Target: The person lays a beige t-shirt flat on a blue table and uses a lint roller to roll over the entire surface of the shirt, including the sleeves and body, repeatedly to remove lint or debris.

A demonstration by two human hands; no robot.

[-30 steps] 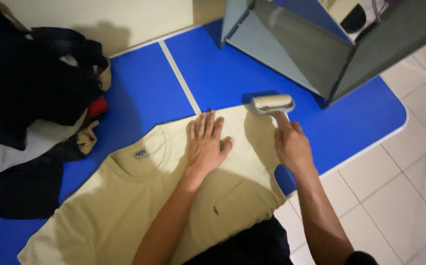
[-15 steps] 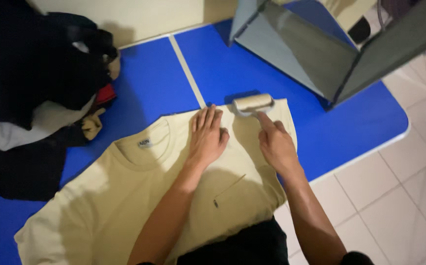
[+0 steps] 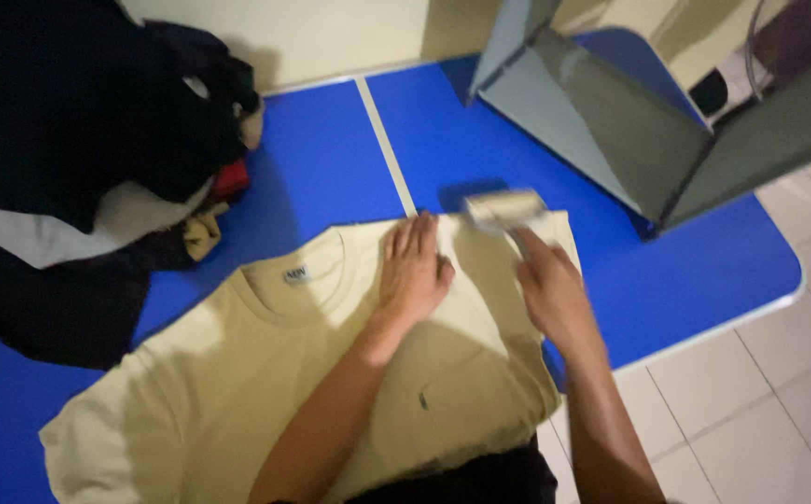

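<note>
Pressing flat with its fingers close together, the left hand (image 3: 414, 273) holds the tan T-shirt (image 3: 237, 383) down on the blue mat (image 3: 321, 168) so the cloth stays smooth. The right hand (image 3: 547, 291) grips the handle of a lint roller (image 3: 503, 207), fingers wrapped around it, with the roller on the shirt's sleeve edge. A pile of dark clothes (image 3: 69, 140) sits well apart.

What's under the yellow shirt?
The shirt lies flat on a blue mat, which shows all around it. The left hand presses on top. Whatever is right beneath the cloth is covered.
</note>
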